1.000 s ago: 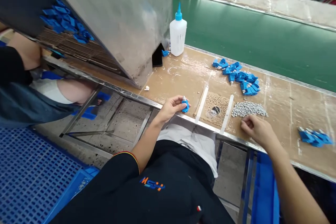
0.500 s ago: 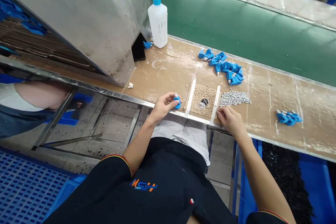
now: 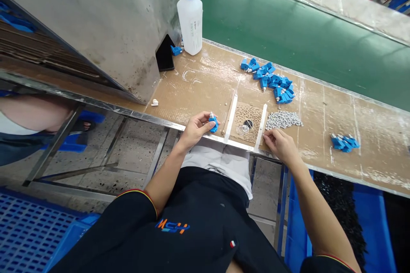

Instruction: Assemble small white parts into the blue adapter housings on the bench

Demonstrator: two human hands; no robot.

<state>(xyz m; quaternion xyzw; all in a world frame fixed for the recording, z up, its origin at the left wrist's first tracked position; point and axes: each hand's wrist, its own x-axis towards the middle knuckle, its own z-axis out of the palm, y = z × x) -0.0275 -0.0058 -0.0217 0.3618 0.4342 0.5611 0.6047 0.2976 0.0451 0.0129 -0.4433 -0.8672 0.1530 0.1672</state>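
A blue plastic part point(image 3: 213, 124) with a white tip is pinched between the thumb and fingers of my left hand point(image 3: 196, 130), over the table's front edge. My right hand point(image 3: 279, 145) is closed in a pinch near the right white strip point(image 3: 261, 127); whatever its fingertips hold is too small to make out. Just beyond it lies a pile of small grey pieces point(image 3: 283, 120). Between the hands is a textured patch point(image 3: 239, 116) with a black round item point(image 3: 247, 124) and clear rings. Several blue parts point(image 3: 268, 77) are heaped toward the back.
A white bottle point(image 3: 192, 25) with a blue nozzle stands at the back beside a metal housing point(image 3: 128, 21) and a dark phone-like object point(image 3: 165, 53). More blue parts point(image 3: 344, 143) lie right. Beyond is a green belt point(image 3: 272, 25). Another person's leg point(image 3: 35, 111) shows left.
The camera view has shifted slightly, so the table items appear a little further left. Both hands keep nearly the same pose and place on the table.
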